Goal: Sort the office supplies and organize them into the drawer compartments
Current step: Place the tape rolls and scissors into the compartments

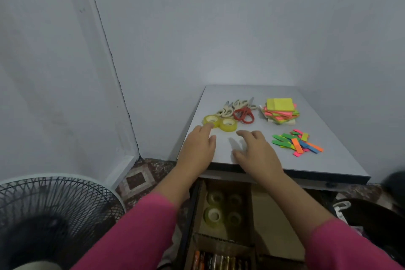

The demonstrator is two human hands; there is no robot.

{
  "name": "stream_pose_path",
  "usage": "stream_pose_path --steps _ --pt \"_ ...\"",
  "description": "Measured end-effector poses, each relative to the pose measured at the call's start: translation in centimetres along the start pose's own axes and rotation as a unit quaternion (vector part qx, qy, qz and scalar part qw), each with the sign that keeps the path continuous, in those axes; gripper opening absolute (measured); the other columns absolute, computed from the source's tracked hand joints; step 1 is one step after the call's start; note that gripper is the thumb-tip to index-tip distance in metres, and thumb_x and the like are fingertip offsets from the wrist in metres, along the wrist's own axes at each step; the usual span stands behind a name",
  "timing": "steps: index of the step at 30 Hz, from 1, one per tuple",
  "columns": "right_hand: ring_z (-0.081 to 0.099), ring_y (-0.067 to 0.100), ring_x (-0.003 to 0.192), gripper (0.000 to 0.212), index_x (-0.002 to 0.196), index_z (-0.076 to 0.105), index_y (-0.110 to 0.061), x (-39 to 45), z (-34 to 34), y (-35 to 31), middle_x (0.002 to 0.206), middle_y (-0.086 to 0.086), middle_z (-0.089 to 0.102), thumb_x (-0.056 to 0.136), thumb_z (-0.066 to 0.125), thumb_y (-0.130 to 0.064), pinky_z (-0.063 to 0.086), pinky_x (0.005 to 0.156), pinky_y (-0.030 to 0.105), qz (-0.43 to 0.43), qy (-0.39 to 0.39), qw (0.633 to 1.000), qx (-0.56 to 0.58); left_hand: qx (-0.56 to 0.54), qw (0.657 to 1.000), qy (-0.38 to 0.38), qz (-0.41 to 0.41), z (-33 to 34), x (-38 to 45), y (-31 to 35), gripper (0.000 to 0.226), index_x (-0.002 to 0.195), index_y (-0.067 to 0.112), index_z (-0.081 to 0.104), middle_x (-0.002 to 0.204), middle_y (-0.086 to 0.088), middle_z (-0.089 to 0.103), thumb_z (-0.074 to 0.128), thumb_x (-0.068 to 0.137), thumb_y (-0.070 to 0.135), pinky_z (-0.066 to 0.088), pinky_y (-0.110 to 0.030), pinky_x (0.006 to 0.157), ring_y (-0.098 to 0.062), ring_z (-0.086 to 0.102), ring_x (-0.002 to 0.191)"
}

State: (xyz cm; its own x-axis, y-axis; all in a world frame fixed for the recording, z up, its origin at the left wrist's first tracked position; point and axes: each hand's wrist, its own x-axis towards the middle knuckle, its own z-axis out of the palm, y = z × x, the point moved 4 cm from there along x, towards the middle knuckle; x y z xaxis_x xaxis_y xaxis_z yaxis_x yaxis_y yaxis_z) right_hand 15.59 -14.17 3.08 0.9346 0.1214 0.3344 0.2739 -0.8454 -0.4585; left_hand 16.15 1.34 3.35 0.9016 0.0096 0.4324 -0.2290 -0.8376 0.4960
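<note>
Grey table point(274, 94) against the wall, with an open drawer point(221, 234) below its near edge. The drawer's far compartment holds four tape rolls point(223, 208); a nearer compartment holds pens, partly cut off. On the table: a stack of sticky notes point(280, 110), far right; a loose pile of coloured page flags point(298, 141), just right of the right hand; scissors point(238, 109); two yellow tape rolls point(220, 123) side by side. Left hand point(198, 147), fingers extended, fingertips touching the left roll. Right hand point(255, 149), fingers spread and relaxed, holding nothing, just short of the right roll.
</note>
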Motion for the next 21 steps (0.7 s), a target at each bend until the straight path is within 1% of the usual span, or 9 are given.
stream_pose_path --steps 2,5,8,10,12,15,18,21 --pt "0.052 0.023 0.115 0.055 0.144 0.034 -0.027 1.9 0.5 0.3 0.135 0.003 0.044 0.093 0.048 -0.037 0.045 0.086 0.033 0.009 -0.04 0.998 -0.047 0.038 0.998 -0.048 -0.034 0.7 1.6 -0.7 0.043 0.143 0.02 0.035 0.12 -0.009 0.048 0.038 0.101 0.027 0.042 -0.033 0.082 -0.025 0.052 0.105" --pt "0.054 0.026 0.112 0.056 0.147 0.027 -0.031 3.7 1.4 0.4 0.134 0.004 0.042 0.094 0.039 -0.044 0.044 0.079 0.034 0.009 -0.056 0.993 -0.101 0.088 0.992 -0.07 -0.051 1.2 3.1 -1.3 0.045 0.145 0.023 0.031 0.125 -0.011 0.043 0.035 0.102 0.031 0.04 -0.032 0.077 -0.027 0.052 0.104" --pt "0.056 0.027 0.106 0.056 0.148 0.023 -0.033 4.5 2.0 0.1 0.133 0.006 0.039 0.094 0.032 -0.046 0.045 0.077 0.035 -0.007 -0.055 0.99 -0.132 0.136 0.987 -0.072 -0.049 1.3 4.0 -1.5 0.043 0.144 0.026 0.034 0.121 -0.01 0.043 0.033 0.102 0.035 0.037 -0.03 0.071 -0.026 0.053 0.096" --pt "0.056 0.028 0.104 0.053 0.146 0.026 -0.033 4.6 2.1 0.0 0.131 0.007 0.039 0.095 0.032 -0.046 0.044 0.075 0.035 -0.01 -0.05 0.99 -0.13 0.145 0.986 -0.063 -0.047 1.2 4.1 -1.6 0.039 0.138 0.023 0.042 0.115 -0.01 0.044 0.034 0.102 0.034 0.037 -0.031 0.069 -0.024 0.05 0.086" --pt "0.057 0.027 0.099 0.047 0.14 0.035 -0.032 4.2 1.9 0.0 0.125 0.006 0.043 0.095 0.033 -0.044 0.043 0.071 0.033 -0.012 -0.032 0.992 -0.121 0.133 0.989 -0.05 -0.041 1.1 4.0 -1.5 0.033 0.129 0.02 0.048 0.109 -0.009 0.043 0.037 0.101 0.034 0.037 -0.031 0.066 -0.021 0.045 0.077" --pt "0.057 0.024 0.088 0.038 0.127 0.046 -0.027 3.3 1.4 0.0 0.116 0.004 0.047 0.094 0.039 -0.044 0.044 0.065 0.031 -0.022 -0.006 0.995 -0.101 0.089 0.994 -0.041 -0.046 0.9 3.3 -1.3 0.025 0.114 0.019 0.05 0.106 -0.005 0.041 0.045 0.097 0.036 0.038 -0.031 0.065 -0.021 0.045 0.076" --pt "0.055 0.022 0.085 0.033 0.114 0.049 -0.023 2.7 1.1 -0.2 0.109 0.002 0.05 0.092 0.043 -0.047 0.043 0.063 0.03 -0.031 0.003 0.995 -0.096 0.039 0.996 -0.055 -0.065 0.5 2.7 -1.4 0.017 0.096 0.022 0.047 0.099 0.001 0.041 0.052 0.092 0.038 0.036 -0.028 0.065 -0.02 0.048 0.078" --pt "0.054 0.02 0.083 0.031 0.107 0.05 -0.023 1.8 0.7 -0.1 0.102 0.0 0.053 0.09 0.048 -0.048 0.041 0.062 0.03 -0.051 0.006 0.995 -0.08 -0.006 0.996 -0.057 -0.066 0.0 1.8 -1.4 0.016 0.087 0.022 0.049 0.095 0.001 0.048 0.059 0.085 0.035 0.034 -0.026 0.059 -0.019 0.05 0.08"
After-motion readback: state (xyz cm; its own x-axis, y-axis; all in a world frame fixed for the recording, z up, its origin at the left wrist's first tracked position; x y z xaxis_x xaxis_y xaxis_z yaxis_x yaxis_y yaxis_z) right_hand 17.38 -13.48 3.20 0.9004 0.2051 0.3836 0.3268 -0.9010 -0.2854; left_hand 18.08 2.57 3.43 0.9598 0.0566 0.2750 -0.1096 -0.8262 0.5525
